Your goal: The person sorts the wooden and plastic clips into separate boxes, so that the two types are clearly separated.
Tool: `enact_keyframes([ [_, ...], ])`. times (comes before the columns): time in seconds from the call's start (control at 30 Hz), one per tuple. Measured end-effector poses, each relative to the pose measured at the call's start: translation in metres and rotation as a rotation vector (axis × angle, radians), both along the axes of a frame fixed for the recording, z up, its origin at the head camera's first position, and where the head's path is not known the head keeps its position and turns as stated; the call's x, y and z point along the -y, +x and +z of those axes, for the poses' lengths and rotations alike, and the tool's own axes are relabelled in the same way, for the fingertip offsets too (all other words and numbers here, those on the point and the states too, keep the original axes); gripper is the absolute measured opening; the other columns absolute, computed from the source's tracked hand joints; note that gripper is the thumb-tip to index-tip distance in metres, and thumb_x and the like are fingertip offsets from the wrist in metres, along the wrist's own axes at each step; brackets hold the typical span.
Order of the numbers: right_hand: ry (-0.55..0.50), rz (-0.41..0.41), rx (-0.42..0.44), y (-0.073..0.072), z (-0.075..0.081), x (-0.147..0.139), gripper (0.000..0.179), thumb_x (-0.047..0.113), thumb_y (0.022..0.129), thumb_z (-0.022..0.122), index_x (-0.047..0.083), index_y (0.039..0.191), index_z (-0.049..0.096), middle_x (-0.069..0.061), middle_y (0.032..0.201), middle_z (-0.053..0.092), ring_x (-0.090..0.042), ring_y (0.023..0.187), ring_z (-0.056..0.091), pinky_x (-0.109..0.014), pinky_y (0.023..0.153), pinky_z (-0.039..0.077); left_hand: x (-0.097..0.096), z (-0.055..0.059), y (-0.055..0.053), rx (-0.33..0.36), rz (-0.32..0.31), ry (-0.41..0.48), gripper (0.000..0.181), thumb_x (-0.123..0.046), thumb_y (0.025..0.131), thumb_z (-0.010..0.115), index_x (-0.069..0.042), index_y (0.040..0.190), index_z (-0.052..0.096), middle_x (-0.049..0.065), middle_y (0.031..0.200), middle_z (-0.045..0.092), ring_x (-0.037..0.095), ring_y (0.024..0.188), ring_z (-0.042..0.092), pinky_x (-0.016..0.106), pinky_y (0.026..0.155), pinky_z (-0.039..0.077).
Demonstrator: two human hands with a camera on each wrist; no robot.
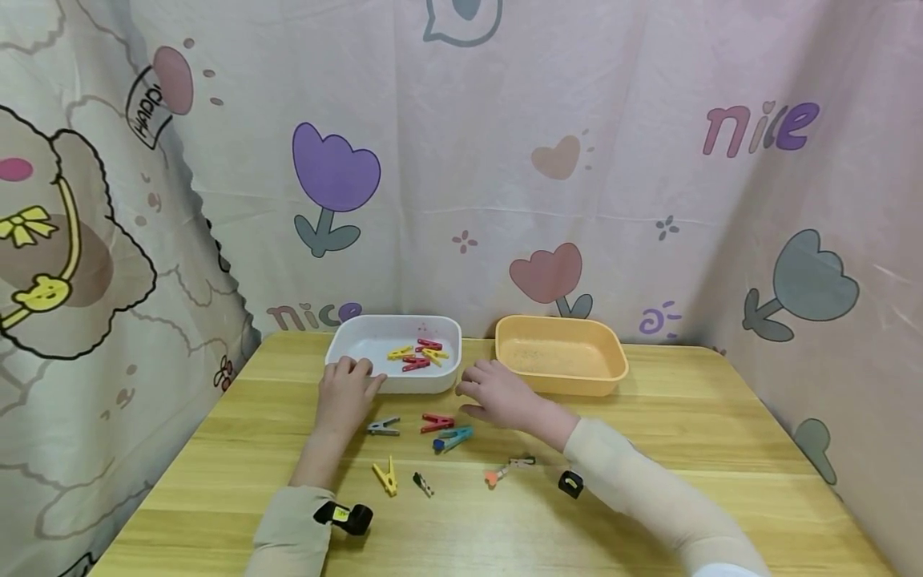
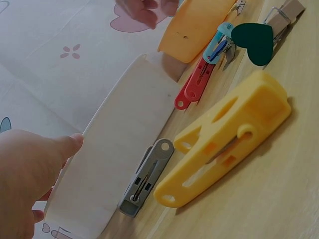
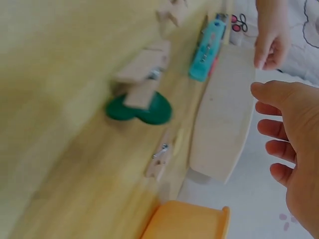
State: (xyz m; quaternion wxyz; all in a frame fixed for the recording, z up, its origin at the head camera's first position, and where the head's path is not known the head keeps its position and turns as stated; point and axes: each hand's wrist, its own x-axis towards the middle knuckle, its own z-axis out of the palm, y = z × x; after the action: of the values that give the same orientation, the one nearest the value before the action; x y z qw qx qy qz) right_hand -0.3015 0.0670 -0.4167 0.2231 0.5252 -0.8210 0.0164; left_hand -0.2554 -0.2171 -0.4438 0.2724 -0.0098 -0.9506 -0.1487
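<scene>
My left hand [image 1: 349,393] holds the near left rim of a white plastic tub [image 1: 397,385]. In the left wrist view the thumb lies on the rim and the other fingers are partly hidden behind the wall. Several red and yellow clothespins [image 1: 416,364] lie in this tub. My right hand [image 1: 497,393] hovers between the white tub and an orange tub [image 1: 562,386], its fingers loosely bent with nothing in them. In front of the white tub lie a grey clothespin [image 1: 384,426], a red clothespin [image 1: 437,423] and a blue clothespin [image 1: 456,437].
Closer to me on the wooden table [image 1: 461,529] are a yellow clothespin [image 1: 387,478], a small clothespin with a green heart [image 2: 254,42] and small wooden clothespins [image 1: 521,462], one with an orange heart [image 1: 492,478]. A printed curtain [image 1: 461,160] hangs behind the tubs.
</scene>
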Motion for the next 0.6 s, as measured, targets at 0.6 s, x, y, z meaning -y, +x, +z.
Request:
enact_keyframes([
  [0.6, 0.262, 0.006, 0.047, 0.017, -0.017, -0.003, 0.025, 0.044, 0.09, 0.065, 0.024, 0.104, 0.07, 0.007, 0.1, 0.059, -0.013, 0.092, 0.048, -0.027, 0.077, 0.037, -0.001, 0.001, 0.001, 0.009, 0.003, 0.013, 0.03, -0.033, 0.091, 0.068, -0.005, 0.099, 0.063, 0.017, 0.097, 0.057, 0.037, 0.095, 0.051, 0.049, 0.084, 0.044],
])
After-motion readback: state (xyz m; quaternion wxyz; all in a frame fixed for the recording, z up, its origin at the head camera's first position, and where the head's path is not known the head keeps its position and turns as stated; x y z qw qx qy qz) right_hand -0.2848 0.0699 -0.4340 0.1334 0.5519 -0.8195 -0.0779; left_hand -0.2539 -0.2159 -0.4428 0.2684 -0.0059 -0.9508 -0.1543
